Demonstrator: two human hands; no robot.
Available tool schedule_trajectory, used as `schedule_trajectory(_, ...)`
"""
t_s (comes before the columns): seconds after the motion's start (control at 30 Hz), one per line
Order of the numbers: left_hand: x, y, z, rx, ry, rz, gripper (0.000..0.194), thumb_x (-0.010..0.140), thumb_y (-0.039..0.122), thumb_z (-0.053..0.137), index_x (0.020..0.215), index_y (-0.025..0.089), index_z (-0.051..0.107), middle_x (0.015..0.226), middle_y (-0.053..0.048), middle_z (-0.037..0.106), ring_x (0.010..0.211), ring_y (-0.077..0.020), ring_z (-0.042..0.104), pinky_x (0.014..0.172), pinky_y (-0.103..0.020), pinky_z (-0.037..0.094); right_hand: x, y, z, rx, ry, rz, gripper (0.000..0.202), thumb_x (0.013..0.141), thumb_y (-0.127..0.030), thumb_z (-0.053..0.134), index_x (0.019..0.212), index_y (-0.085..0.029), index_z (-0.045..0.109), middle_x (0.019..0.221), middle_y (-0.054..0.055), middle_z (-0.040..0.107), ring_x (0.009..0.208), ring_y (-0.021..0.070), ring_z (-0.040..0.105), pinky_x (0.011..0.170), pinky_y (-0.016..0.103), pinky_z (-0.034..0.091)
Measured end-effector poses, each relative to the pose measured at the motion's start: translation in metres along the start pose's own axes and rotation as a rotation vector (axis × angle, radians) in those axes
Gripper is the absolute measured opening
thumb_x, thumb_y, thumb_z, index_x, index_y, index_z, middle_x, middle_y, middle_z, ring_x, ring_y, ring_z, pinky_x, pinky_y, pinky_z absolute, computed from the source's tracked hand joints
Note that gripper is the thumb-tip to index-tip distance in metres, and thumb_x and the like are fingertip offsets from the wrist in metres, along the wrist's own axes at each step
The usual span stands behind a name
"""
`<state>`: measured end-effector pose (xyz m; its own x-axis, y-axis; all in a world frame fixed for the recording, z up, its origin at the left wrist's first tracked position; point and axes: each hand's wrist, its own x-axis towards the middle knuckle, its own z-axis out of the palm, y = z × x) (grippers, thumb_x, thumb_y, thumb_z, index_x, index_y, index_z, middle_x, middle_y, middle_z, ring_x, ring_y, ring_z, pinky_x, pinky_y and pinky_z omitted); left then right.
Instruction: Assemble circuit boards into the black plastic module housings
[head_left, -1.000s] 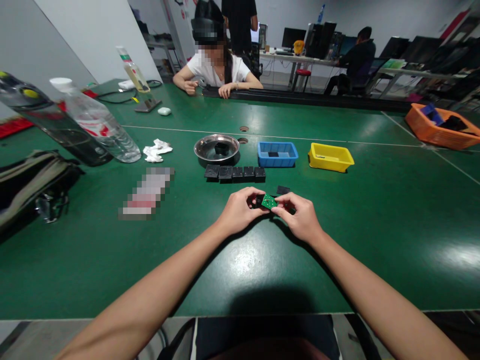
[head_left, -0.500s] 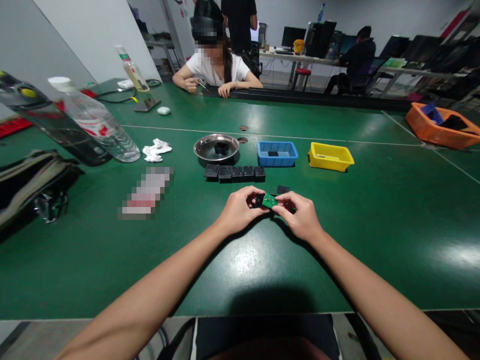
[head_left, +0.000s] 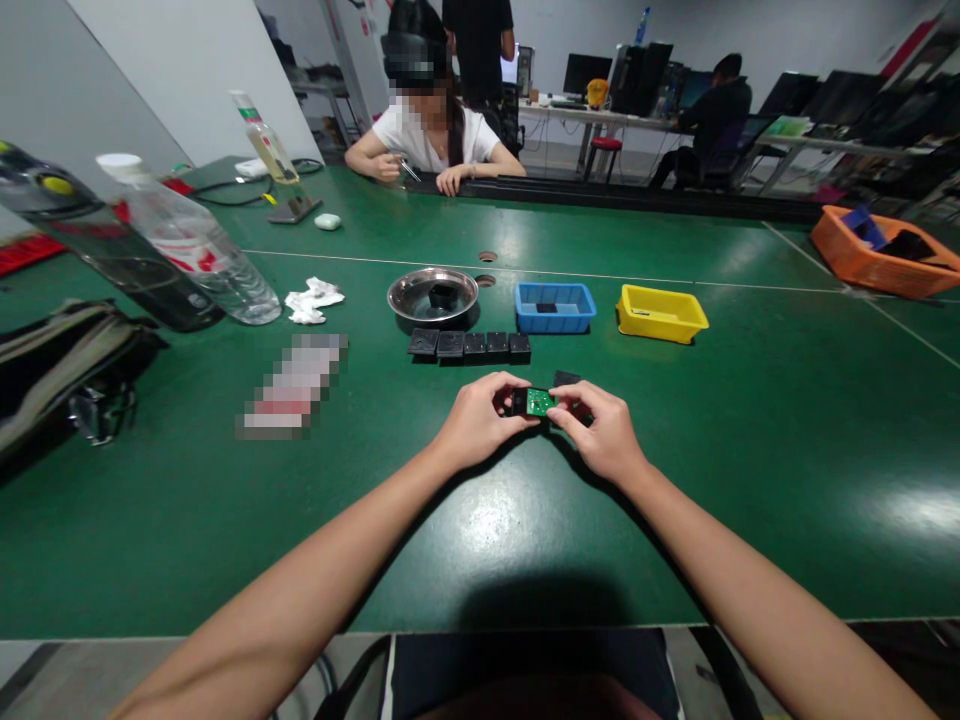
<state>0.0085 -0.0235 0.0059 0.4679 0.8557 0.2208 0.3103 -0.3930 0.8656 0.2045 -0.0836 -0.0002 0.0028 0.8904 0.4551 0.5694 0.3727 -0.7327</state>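
Observation:
Between my hands is a small black plastic case (head_left: 519, 402) with a green circuit board (head_left: 538, 402) at its right part. My left hand (head_left: 484, 412) grips the case from the left, thumb below and fingers above. The fingertips of my right hand (head_left: 596, 415) are closed on the board's right edge. A flat black piece (head_left: 565, 379) lies on the table just behind my right fingers, partly hidden. Beyond my hands, several black square cases (head_left: 474, 347) stand in a row.
Behind the row are a steel bowl (head_left: 397, 300) holding a black part, a blue tray (head_left: 555, 320) and a yellow tray (head_left: 660, 325). Bottles (head_left: 202, 250), a crumpled tissue (head_left: 313, 300) and a bag (head_left: 67, 370) lie left. An orange basket (head_left: 877, 262) is far right. A person (head_left: 435, 130) sits opposite.
The circuit board has turned from a slant to nearly square with the black case and sits closer against it. My hands have barely moved.

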Motion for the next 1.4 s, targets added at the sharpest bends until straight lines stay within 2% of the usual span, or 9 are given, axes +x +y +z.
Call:
schedule_trajectory(0.33, 0.0, -0.001, 0.0, 0.002, -0.007, -0.004, 0.033, 0.073, 0.031, 0.083, 0.1, 0.016, 0.073, 0.085, -0.004, 0.07, 0.073, -0.015, 0.059, 0.067, -0.027, 0.046, -0.001, -0.001, 0.001, 0.018, 0.003, 0.025, 0.012, 0.086, -0.029, 0.071, 0.092, -0.019, 0.071, 0.074, 0.002, 0.069, 0.062, 0.0148, 0.061, 0.061, 0.028, 0.051)
schedule_trajectory(0.53, 0.0, 0.001, 0.0, 0.019, 0.005, -0.002, 0.034, 0.071, 0.026, 0.082, 0.102, 0.017, 0.073, 0.085, -0.003, 0.07, 0.074, -0.0155, 0.06, 0.068, -0.027, 0.047, 0.0, -0.001, 0.0, 0.004, 0.019, 0.012, 0.013, 0.088, -0.025, 0.066, 0.098, -0.019, 0.072, 0.079, 0.003, 0.071, 0.066, 0.016, 0.063, 0.065, 0.029, 0.053)
schedule_trajectory(0.7, 0.0, 0.0, 0.0, 0.007, 0.01, -0.002, 0.034, 0.072, 0.029, 0.082, 0.102, 0.017, 0.073, 0.084, -0.003, 0.07, 0.073, -0.0154, 0.06, 0.067, -0.027, 0.047, -0.001, 0.0, 0.001, 0.014, 0.007, 0.025, 0.014, 0.088, -0.029, 0.069, 0.097, -0.019, 0.073, 0.076, 0.003, 0.07, 0.062, 0.0156, 0.061, 0.062, 0.029, 0.052)
schedule_trajectory(0.87, 0.0, 0.0, 0.0, 0.022, 0.002, 0.007, 0.034, 0.071, 0.026, 0.082, 0.102, 0.017, 0.073, 0.086, -0.003, 0.07, 0.074, -0.0153, 0.06, 0.068, -0.027, 0.047, 0.0, 0.001, 0.0, -0.001, 0.021, -0.004, 0.018, 0.091, -0.026, 0.063, 0.105, -0.019, 0.074, 0.082, 0.004, 0.071, 0.071, 0.0172, 0.064, 0.069, 0.03, 0.053)
schedule_trajectory(0.97, 0.001, 0.001, -0.001, 0.036, 0.008, 0.02, 0.033, 0.072, 0.025, 0.082, 0.102, 0.017, 0.072, 0.087, -0.002, 0.069, 0.075, -0.0154, 0.06, 0.069, -0.027, 0.047, 0.0, 0.003, 0.0, 0.027, 0.013, 0.037, 0.019, 0.09, -0.027, 0.065, 0.105, -0.02, 0.074, 0.081, 0.004, 0.071, 0.069, 0.0168, 0.064, 0.069, 0.031, 0.053)
schedule_trajectory(1.1, 0.0, 0.003, -0.001, 0.029, 0.018, 0.037, 0.033, 0.073, 0.026, 0.082, 0.103, 0.018, 0.071, 0.092, -0.003, 0.069, 0.08, -0.0166, 0.063, 0.072, -0.028, 0.048, -0.002, 0.006, 0.004, 0.112, 0.011, 0.117, 0.024, 0.088, -0.028, 0.066, 0.109, -0.019, 0.072, 0.079, 0.002, 0.07, 0.065, 0.0146, 0.062, 0.066, 0.029, 0.052)
schedule_trajectory(1.23, -0.001, 0.008, -0.003, 0.026, 0.062, 0.084, 0.031, 0.075, 0.024, 0.081, 0.103, 0.018, 0.07, 0.098, -0.005, 0.068, 0.086, -0.0177, 0.063, 0.075, -0.029, 0.049, -0.002, 0.007, 0.008, 0.337, 0.023, 0.223, 0.037, 0.086, -0.032, 0.067, 0.121, -0.019, 0.067, 0.083, 0.002, 0.071, 0.069, 0.0143, 0.065, 0.061, 0.026, 0.052)
schedule_trajectory(1.33, -0.001, 0.01, -0.006, 0.023, 0.088, 0.15, 0.029, 0.077, 0.027, 0.08, 0.103, 0.018, 0.07, 0.102, -0.007, 0.067, 0.092, -0.0196, 0.063, 0.077, -0.03, 0.049, 0.0, 0.004, 0.009, 0.493, -0.002, 0.306, 0.038, 0.084, -0.042, 0.07, 0.115, -0.019, 0.068, 0.09, 0.006, 0.074, 0.077, 0.0177, 0.07, 0.056, 0.025, 0.052)
schedule_trajectory(1.4, -0.001, 0.01, -0.007, 0.013, 0.093, 0.2, 0.031, 0.077, 0.03, 0.081, 0.104, 0.018, 0.071, 0.105, -0.008, 0.066, 0.099, -0.0214, 0.063, 0.079, -0.031, 0.051, 0.001, 0.001, 0.01, 0.561, -0.027, 0.343, 0.039, 0.082, -0.047, 0.073, 0.109, -0.019, 0.068, 0.086, 0.005, 0.075, 0.076, 0.0182, 0.07, 0.055, 0.025, 0.052)
